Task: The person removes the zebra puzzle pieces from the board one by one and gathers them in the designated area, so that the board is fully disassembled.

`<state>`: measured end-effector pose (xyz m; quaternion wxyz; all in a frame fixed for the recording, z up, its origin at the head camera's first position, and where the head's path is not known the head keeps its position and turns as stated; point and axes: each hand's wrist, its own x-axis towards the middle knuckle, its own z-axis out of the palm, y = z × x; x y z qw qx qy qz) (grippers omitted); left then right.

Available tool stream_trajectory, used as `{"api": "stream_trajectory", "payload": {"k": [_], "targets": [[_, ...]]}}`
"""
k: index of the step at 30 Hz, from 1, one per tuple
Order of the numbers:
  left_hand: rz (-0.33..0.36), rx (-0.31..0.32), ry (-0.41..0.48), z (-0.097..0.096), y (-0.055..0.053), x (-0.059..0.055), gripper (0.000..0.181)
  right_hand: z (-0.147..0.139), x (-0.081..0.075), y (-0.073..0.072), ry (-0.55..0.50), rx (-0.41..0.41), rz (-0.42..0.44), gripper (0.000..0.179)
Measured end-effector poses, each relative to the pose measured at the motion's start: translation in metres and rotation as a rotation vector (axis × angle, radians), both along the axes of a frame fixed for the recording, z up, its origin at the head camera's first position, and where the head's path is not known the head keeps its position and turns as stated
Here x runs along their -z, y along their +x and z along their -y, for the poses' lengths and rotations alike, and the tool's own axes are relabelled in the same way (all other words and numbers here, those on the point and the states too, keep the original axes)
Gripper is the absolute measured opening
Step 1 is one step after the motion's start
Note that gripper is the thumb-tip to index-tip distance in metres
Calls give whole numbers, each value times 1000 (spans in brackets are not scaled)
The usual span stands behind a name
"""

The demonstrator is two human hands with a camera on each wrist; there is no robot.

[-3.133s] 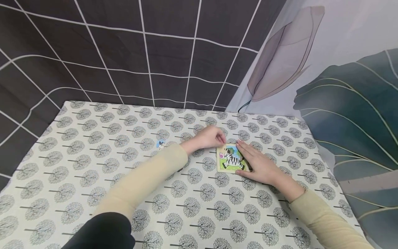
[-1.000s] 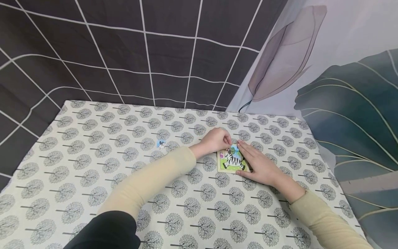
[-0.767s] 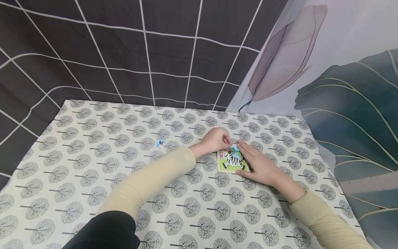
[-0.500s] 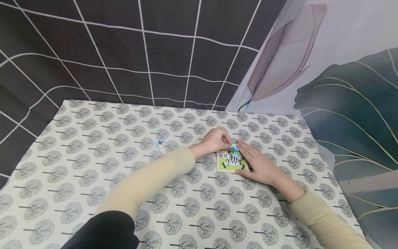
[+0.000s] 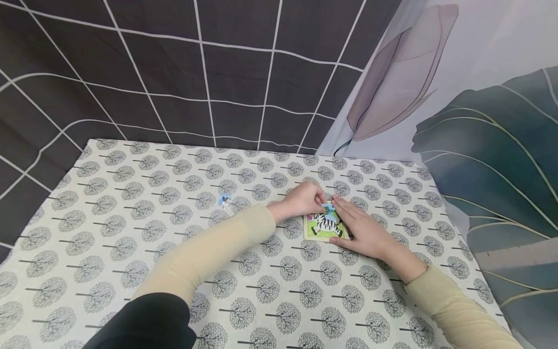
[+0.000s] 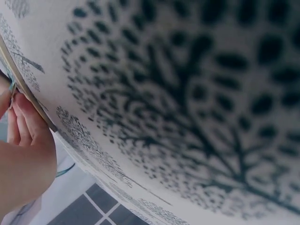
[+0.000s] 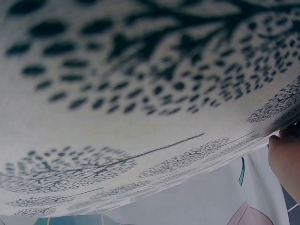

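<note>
A square wooden zebra jigsaw puzzle [image 5: 324, 230] lies flat on the patterned cloth, framed by a pale border. At its upper left corner my left hand [image 5: 305, 198] pinches a small puzzle piece [image 6: 13, 90] between thumb and fingertips; the piece shows edge-on in the left wrist view and is mostly covered in the head view. My right hand [image 5: 364, 232] rests along the puzzle's right side, fingers straight toward the top corner and thumb at the lower edge. Another puzzle piece [image 5: 224, 201], blue with a striped zebra part, lies loose on the cloth to the left.
The table [image 5: 270, 315] is covered by a white cloth with grey tree prints. Behind it hangs a dark curtain [image 5: 235, 72] with a white grid. A pale leaf-patterned curtain [image 5: 488, 145] hangs at the right.
My left hand has shifted right over the puzzle's upper left corner, and lately slightly down, still pinching at the picture. The right hand and the loose piece have stayed in place.
</note>
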<state>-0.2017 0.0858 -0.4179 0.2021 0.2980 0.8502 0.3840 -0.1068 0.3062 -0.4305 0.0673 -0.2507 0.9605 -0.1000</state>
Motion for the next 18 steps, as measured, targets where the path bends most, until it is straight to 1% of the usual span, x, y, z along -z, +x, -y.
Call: {"api": "stream_trajectory", "payload": {"k": [6, 9, 12, 15, 18], "targets": [[-41, 58, -26, -2, 1, 1, 17, -1, 0, 1, -4, 1, -1, 103], [-52, 66, -31, -2, 2, 1, 16, -1, 0, 0, -2, 1, -1, 103], [-54, 70, -12, 0, 0, 2, 15, -1, 0, 0, -2, -1, 0, 102], [-44, 75, 6, 6, -1, 1, 15, -1, 1, 0, -2, -1, 2, 103], [-30, 69, 5, 22, -3, -4, 16, -1, 1, 0, 8, 3, 6, 103]]}}
